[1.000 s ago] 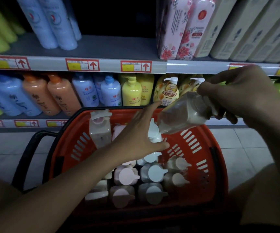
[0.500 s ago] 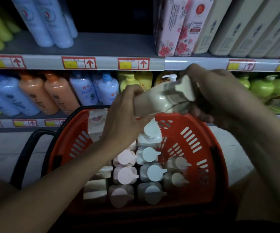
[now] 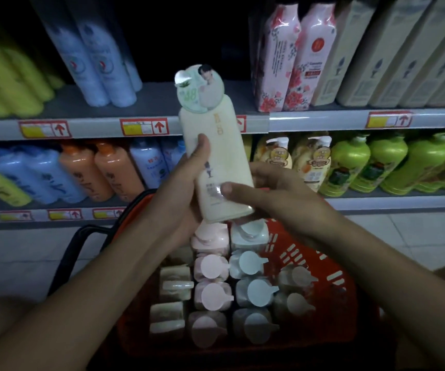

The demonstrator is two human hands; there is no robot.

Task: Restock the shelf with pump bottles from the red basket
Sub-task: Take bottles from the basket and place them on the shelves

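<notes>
- We are facing a dim shop aisle; pale floor tiles [image 3: 416, 236] are showing under the lowest shelf, and grey shelf edges [image 3: 309, 121] are running across the view.
- The shelf edges are carrying red and yellow price tags [image 3: 144, 126] with upward arrows; their small print is too blurred for us to read.
- We are holding a cream pump bottle [image 3: 216, 156] nearly upright above the red basket [image 3: 331, 279], its top reaching in front of the upper shelf edge.
- Our left hand [image 3: 181, 194] is gripping the bottle from the left, thumb pressing on its front; our right hand [image 3: 277, 199] is clamping the lower part, thumb across the label and fingers wrapping behind.
- A round card [image 3: 199, 89] at the bottle's top is showing a pictured person and green digits that look like "88"; the printing down the bottle's front is not legible to us.
- Pump bottles [image 3: 245, 287] with pink, pale blue and cream tops are standing in rows in the basket; its black handle [image 3: 74, 247] is arching at the left.
- Orange bottles [image 3: 109, 170], blue bottles [image 3: 146, 162] and green bottles [image 3: 349, 162] are filling the middle shelf; pink floral bottles [image 3: 293, 57] are standing on the shelf above.
</notes>
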